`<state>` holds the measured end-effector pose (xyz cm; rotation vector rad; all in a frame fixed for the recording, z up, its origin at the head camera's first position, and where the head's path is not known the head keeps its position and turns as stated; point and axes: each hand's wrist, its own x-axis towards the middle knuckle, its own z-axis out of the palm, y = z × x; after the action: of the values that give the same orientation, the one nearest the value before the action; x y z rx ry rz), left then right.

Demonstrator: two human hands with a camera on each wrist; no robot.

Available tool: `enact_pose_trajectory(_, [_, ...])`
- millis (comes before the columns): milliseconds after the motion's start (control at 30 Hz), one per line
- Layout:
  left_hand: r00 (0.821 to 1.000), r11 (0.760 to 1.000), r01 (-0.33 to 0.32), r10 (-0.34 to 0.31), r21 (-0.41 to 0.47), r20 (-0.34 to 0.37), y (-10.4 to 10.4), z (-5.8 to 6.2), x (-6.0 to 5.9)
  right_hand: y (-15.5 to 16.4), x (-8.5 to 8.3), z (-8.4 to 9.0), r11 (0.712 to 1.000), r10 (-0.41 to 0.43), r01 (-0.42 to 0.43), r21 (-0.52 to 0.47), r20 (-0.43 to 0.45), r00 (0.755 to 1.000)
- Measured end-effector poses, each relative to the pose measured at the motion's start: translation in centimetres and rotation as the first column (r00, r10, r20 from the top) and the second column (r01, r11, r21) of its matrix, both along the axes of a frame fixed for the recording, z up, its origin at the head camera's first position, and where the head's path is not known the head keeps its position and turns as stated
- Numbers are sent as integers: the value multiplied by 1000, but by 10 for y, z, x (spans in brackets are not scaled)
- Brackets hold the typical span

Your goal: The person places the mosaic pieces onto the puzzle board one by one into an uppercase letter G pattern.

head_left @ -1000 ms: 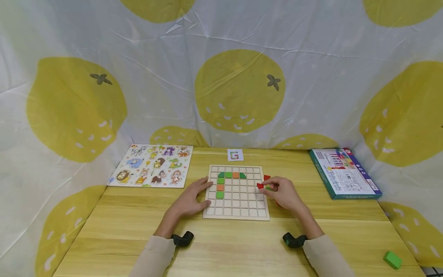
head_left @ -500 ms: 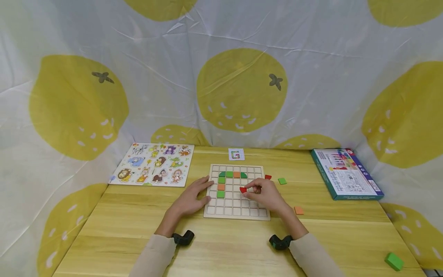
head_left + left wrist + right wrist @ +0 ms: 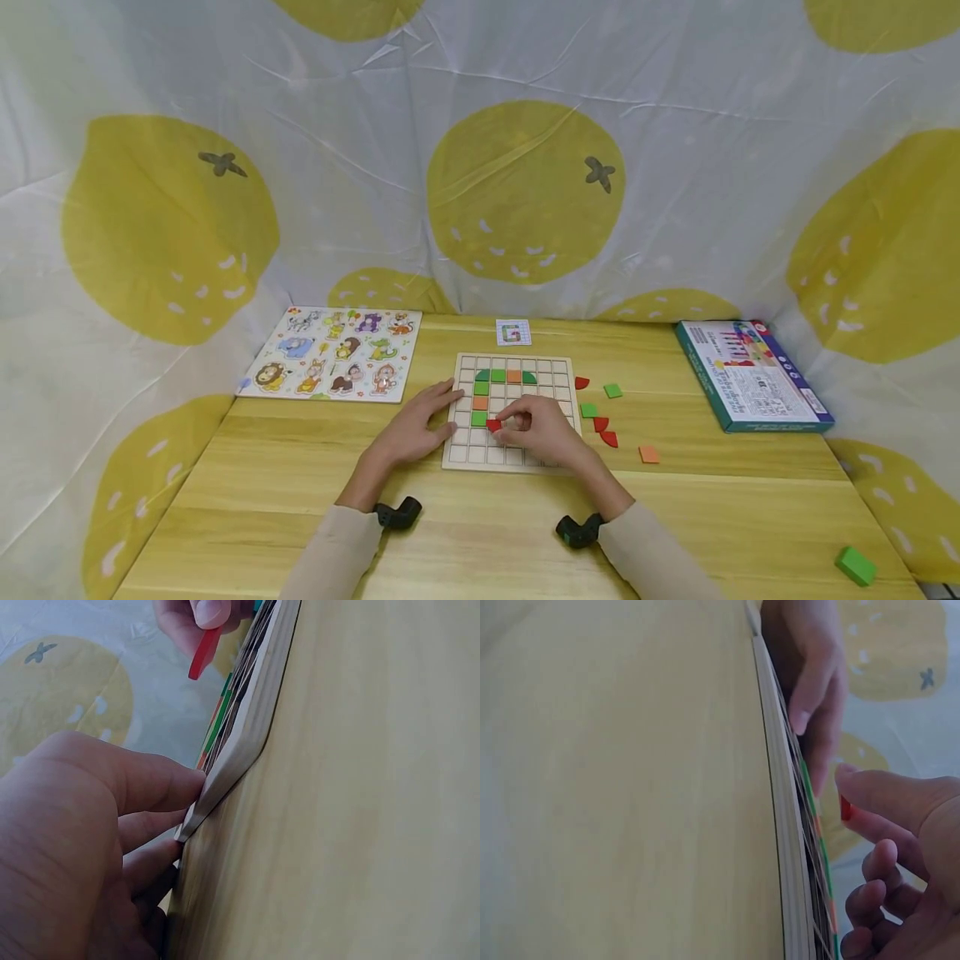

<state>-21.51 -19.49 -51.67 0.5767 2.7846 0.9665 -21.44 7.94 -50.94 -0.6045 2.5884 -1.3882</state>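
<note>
A wooden grid board [image 3: 513,412] lies at the centre of the worktop [image 3: 480,533]. The left hand [image 3: 413,427] is laid against the board's 9 o'clock edge, fingers extended and grasping nothing; in the left wrist view the fingertips [image 3: 174,785] are seen touching the rim, evidently to keep the board from sliding. A red piece [image 3: 493,425] is pinched between thumb and forefinger of the right hand [image 3: 542,430] and is held just over the board's lower-left cells, below the green and orange pieces [image 3: 480,398] already seated. Whether it touches the board cannot be told. Spare red, green and orange pieces [image 3: 604,421] lie at the board's 3 o'clock, within reach. A small pattern card [image 3: 513,332] is set at 12 o'clock, presumably for reference.
</note>
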Motion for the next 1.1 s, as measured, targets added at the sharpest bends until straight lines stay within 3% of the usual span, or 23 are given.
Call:
enact_pose_trajectory(333, [1000, 1000, 3, -3, 3, 4, 0, 1, 0, -19, 4, -5, 999, 45, -46, 15, 13, 999])
enact_pose_trajectory(1100, [1000, 1000, 6, -6, -3, -18, -1, -3, -1, -25, 6, -10, 997, 29, -28, 78, -11, 1000])
